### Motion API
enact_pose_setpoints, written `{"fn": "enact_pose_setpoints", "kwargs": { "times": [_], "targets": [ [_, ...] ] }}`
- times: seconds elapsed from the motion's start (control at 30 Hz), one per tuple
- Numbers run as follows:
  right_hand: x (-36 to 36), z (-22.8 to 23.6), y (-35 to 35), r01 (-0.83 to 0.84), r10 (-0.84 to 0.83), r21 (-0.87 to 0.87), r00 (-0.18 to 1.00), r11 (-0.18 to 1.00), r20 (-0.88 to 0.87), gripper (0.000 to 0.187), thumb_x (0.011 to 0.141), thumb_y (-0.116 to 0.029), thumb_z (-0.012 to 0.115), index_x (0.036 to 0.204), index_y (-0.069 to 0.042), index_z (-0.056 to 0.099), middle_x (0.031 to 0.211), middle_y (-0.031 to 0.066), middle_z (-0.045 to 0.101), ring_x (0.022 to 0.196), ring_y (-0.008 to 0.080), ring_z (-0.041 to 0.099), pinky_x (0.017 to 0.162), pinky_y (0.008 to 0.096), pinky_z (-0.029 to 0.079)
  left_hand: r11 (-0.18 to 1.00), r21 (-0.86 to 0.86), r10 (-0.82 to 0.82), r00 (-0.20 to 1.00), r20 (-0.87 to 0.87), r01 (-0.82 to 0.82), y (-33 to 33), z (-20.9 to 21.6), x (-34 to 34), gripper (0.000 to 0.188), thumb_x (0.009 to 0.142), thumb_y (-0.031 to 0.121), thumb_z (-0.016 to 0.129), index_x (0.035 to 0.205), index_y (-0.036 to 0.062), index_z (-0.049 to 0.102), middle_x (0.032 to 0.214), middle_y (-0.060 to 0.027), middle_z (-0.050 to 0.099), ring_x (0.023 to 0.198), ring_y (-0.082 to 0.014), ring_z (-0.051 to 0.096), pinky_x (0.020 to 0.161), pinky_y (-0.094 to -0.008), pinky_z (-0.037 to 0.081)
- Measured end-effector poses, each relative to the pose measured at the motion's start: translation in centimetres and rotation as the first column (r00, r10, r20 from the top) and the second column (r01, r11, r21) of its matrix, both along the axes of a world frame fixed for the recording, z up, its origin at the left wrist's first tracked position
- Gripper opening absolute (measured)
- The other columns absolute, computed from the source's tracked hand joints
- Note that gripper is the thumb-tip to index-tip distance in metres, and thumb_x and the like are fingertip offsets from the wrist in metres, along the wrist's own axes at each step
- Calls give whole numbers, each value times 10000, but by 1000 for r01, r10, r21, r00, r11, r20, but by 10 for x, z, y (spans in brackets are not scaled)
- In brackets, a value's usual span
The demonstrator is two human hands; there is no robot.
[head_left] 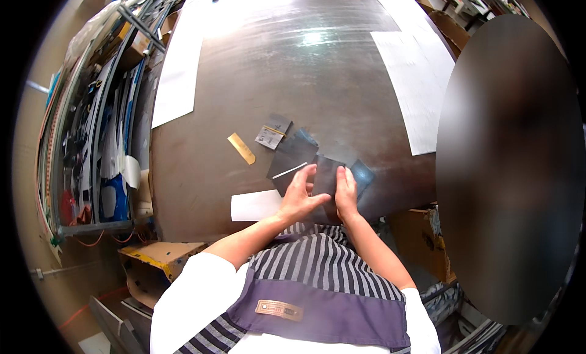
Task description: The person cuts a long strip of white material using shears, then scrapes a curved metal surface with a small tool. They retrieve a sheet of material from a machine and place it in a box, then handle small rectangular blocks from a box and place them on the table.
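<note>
Between my two hands is a stack of dark, flat rectangular pieces (325, 176), near the table's front edge. My left hand (299, 196) curls round its left side, the thumb across its lower part. Along its right side my right hand (346, 194) presses with the fingers together. More dark pieces (292, 158) lie flat just left and beyond, a thin white strip (289, 170) across them. A bluish dark piece (363, 174) shows right of my right hand. Farther left are a small grey bundle (270, 136) with a yellow band and a tan strip (242, 148).
The brown table (274, 67) carries a white sheet (256, 206) by my left forearm and larger white sheets (410, 79) along its sides. A rack (101, 140) packed with sheets stands left. Cardboard boxes (160, 259) sit below the table edge. A blurred patch hides the far right.
</note>
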State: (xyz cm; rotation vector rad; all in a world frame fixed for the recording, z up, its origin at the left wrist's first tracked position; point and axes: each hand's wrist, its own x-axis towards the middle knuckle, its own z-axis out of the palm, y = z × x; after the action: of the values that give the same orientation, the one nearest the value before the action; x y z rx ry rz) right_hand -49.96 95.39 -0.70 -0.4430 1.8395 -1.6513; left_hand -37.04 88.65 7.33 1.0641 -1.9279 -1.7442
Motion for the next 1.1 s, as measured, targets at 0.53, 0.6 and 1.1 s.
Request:
{"fn": "enact_pose_setpoints", "kwargs": {
  "times": [0.53,0.6,1.1],
  "targets": [
    [-34,13,31,-186,634,643,503,743,-587,679,660,-169,813,1272,-68,537,1389,245,350,1219,401,410,1027,429,377,702,-706,272,951,147,-91,30,-9,84,516,706,4,680,1199,51,539,1354,-194,370,1166,-358,447,997,-439,378],
    [-32,7,10,-275,656,604,444,748,-610,681,660,-181,812,1262,-37,527,1370,259,376,1239,403,398,1051,433,352,716,-681,387,900,202,-155,50,-15,113,495,712,19,679,1187,38,541,1349,-197,371,1182,-359,447,1003,-444,375],
    [28,-38,143,-916,634,402,-309,3,-709,334,800,-132,604,1121,-41,590,1131,222,501,996,407,523,850,460,461,106,-153,283,-118,952,-983,695,-192,196,216,710,262,651,805,84,729,792,-187,666,711,-347,648,711,-426,534]
  ]
}}
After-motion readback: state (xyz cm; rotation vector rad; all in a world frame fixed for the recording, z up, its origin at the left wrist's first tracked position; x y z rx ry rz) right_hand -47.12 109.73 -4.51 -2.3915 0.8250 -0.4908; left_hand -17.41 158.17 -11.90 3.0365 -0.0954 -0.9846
